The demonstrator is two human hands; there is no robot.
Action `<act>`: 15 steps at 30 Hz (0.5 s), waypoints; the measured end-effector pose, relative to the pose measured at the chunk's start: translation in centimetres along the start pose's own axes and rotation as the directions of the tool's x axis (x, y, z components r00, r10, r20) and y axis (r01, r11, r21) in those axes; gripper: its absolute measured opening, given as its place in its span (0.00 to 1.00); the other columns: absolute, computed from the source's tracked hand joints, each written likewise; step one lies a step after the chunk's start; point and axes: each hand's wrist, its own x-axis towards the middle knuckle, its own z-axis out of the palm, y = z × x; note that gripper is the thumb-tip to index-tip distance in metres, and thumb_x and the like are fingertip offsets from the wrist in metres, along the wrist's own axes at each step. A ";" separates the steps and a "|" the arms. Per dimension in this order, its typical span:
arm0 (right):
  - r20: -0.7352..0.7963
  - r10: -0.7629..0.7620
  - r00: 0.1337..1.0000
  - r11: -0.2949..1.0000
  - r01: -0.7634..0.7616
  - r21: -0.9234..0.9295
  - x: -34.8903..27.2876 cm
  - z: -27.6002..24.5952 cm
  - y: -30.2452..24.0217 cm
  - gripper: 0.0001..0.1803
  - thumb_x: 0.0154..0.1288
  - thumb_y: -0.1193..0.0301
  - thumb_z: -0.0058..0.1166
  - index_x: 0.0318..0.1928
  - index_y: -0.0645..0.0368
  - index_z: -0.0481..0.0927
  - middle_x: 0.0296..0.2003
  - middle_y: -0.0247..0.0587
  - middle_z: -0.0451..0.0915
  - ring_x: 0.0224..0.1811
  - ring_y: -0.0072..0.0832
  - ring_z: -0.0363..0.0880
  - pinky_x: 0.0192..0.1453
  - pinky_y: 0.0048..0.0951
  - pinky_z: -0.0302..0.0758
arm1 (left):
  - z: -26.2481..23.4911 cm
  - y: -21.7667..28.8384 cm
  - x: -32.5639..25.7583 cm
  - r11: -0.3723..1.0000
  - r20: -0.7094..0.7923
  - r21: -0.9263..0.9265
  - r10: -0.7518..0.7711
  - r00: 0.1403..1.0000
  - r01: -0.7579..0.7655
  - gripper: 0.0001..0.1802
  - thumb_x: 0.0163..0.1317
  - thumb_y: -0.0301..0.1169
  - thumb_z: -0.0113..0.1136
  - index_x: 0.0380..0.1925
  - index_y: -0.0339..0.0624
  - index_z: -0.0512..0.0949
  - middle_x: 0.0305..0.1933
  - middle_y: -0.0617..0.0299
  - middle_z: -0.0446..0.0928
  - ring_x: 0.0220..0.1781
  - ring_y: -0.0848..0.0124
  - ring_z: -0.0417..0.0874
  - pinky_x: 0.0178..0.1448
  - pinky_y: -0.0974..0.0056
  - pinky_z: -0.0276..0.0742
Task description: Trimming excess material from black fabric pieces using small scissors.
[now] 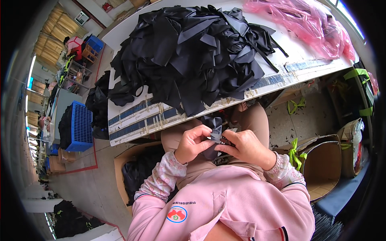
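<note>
Over my lap, just below the near edge of the white table (295, 54), both my hands pinch a small black fabric piece (211, 121). My left hand (194, 143) has its thumb and forefinger closed on the piece's left side. From the other side, my right hand (248, 148) closes its fingers close to the same spot. A greyish part of the piece shows between the fingertips. Whether my right fingers also hold a small tool is hidden. A large loose heap of black fabric pieces (189, 52) lies on the table in front of me, some overhanging its near edge.
Pink plastic sheeting (299, 22) covers the table's far right. An open cardboard box (321, 162) stands on my right; another carton (122, 170) with black material sits by my left leg. Farther left are a blue crate (83, 126) and a distant person (75, 45).
</note>
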 end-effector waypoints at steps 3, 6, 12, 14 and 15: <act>0.001 0.002 1.000 0.997 -0.002 -0.073 -0.2 -0.3 0.2 0.20 0.62 0.57 0.60 0.28 0.62 0.71 0.18 0.49 0.75 0.21 0.49 0.76 0.25 0.43 0.71 | 0.1 0.0 0.4 0.999 -0.010 0.042 0.003 1.000 -0.002 0.07 0.57 0.16 0.60 0.36 0.31 0.76 0.44 0.62 0.72 0.45 0.76 0.73 0.51 0.72 0.69; -0.039 0.003 0.999 0.998 -0.005 -0.063 -0.2 -0.1 0.9 0.20 0.60 0.59 0.63 0.27 0.61 0.70 0.17 0.50 0.72 0.21 0.51 0.74 0.24 0.42 0.68 | -0.1 0.5 0.6 0.996 -0.026 0.084 0.015 1.000 -0.012 0.06 0.57 0.16 0.60 0.35 0.31 0.76 0.44 0.61 0.73 0.44 0.76 0.73 0.50 0.71 0.70; -0.007 0.071 0.997 0.994 -0.070 0.086 0.4 0.7 0.9 0.19 0.59 0.61 0.64 0.28 0.62 0.71 0.17 0.51 0.71 0.19 0.49 0.71 0.23 0.40 0.66 | -2.7 2.2 -3.1 0.968 -0.260 0.250 0.074 0.963 -0.007 0.06 0.54 0.18 0.62 0.32 0.33 0.77 0.39 0.62 0.75 0.42 0.76 0.75 0.47 0.72 0.71; 0.021 0.124 0.992 0.986 -0.125 0.112 0.4 1.5 1.3 0.19 0.60 0.65 0.64 0.28 0.63 0.68 0.15 0.48 0.65 0.15 0.42 0.60 0.21 0.37 0.61 | -4.6 2.7 -6.2 0.895 -0.374 0.446 0.191 0.908 -0.004 0.07 0.53 0.20 0.64 0.32 0.34 0.76 0.38 0.61 0.76 0.39 0.74 0.76 0.44 0.69 0.72; 0.000 0.088 0.996 0.992 -0.088 0.094 0.1 1.9 2.6 0.17 0.61 0.68 0.62 0.28 0.64 0.67 0.16 0.49 0.65 0.16 0.38 0.59 0.22 0.37 0.60 | -5.7 2.5 -7.5 0.815 -0.402 0.579 0.275 0.874 0.010 0.08 0.53 0.21 0.64 0.31 0.34 0.75 0.37 0.61 0.76 0.38 0.74 0.76 0.42 0.68 0.73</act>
